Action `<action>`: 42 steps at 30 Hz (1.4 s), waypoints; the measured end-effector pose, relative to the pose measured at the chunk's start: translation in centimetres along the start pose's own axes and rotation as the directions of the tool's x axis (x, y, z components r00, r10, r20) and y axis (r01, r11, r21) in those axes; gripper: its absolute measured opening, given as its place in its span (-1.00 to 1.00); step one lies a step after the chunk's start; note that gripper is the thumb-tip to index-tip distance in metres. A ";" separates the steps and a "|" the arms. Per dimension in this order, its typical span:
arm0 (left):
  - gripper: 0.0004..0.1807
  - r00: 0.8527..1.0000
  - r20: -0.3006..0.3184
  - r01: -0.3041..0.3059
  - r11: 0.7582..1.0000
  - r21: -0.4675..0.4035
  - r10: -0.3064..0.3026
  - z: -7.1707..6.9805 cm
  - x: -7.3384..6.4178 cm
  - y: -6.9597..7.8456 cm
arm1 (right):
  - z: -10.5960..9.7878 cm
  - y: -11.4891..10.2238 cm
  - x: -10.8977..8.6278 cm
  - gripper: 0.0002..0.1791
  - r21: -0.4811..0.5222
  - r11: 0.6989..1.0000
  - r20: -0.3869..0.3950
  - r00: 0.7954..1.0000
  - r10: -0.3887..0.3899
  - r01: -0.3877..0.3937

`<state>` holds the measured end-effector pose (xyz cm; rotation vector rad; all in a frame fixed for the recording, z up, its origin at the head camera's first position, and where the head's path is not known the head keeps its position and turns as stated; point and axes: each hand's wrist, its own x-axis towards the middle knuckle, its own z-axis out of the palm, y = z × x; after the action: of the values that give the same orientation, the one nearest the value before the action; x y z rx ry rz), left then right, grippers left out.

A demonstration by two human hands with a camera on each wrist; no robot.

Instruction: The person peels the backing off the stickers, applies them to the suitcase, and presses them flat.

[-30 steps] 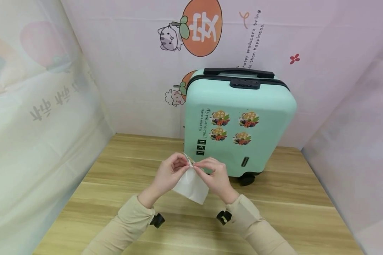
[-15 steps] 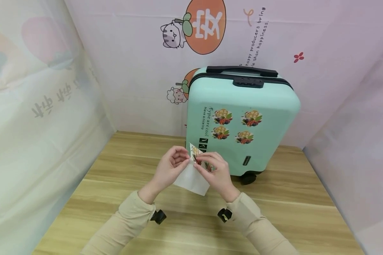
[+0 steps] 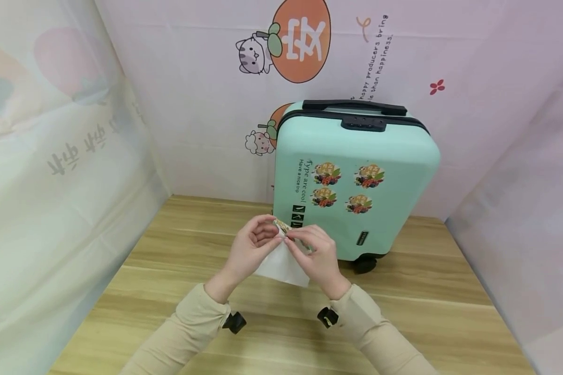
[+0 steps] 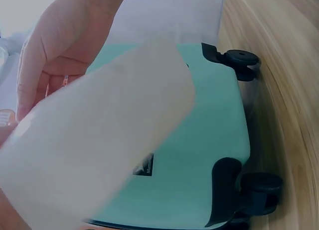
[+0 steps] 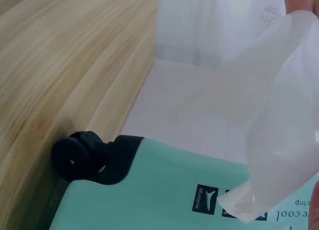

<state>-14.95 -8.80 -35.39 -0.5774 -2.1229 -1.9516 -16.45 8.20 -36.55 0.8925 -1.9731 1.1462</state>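
Note:
A white sticker sheet (image 3: 281, 268) with colourful printing on its other side is held up in front of the suitcase (image 3: 352, 143). My left hand (image 3: 253, 247) pinches its upper edge between thumb and fingers. Close beside it, my right hand (image 3: 318, 255) pinches the same edge, fingertips almost meeting the left thumb. A bit of printed sticker (image 3: 282, 226) shows above the fingertips. In the left wrist view, the sheet's pale back (image 4: 109, 125) covers much of the suitcase. The right wrist view shows the sheet (image 5: 284, 105) bent, with a curled lower corner.
The mint-green suitcase stands upright on the wooden table (image 3: 178, 250), its black wheel (image 3: 364, 263) near the right hand. Several fruit-patterned stickers (image 3: 326, 173) are on its front. Printed cloth (image 3: 192, 104) hangs behind and at both sides.
The sheet first showed mostly its white back, then turned so its printed stickers were visible. Now it tilts back and less print shows. Both hands stay close together at its edge.

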 end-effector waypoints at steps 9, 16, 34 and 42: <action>-0.54 0.998 -0.061 0.009 1.000 -0.001 -0.009 0.3 0.0 0.0 | 0.1 0.6 -0.3 -0.74 -0.048 0.995 -0.033 0.996 -0.087 0.086; -0.51 0.998 -0.052 -0.030 1.000 0.006 0.030 0.2 0.1 0.1 | -0.1 0.6 0.2 -0.74 -0.079 0.988 -0.031 0.991 -0.133 0.131; -0.55 0.997 -0.019 -0.078 0.995 0.060 0.079 0.2 -0.2 -0.2 | -0.1 0.7 -0.2 -0.83 -0.075 0.989 -0.069 0.989 -0.132 0.127; -0.53 0.999 -0.046 0.030 0.995 0.100 -0.025 -0.2 -0.2 -0.7 | -0.2 0.9 -0.6 -0.92 -0.020 1.000 -0.072 0.997 -0.003 0.001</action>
<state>-15.08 -9.05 -36.11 -0.4837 -2.1975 -1.8406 -16.81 8.81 -37.31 0.8318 -1.9221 1.1398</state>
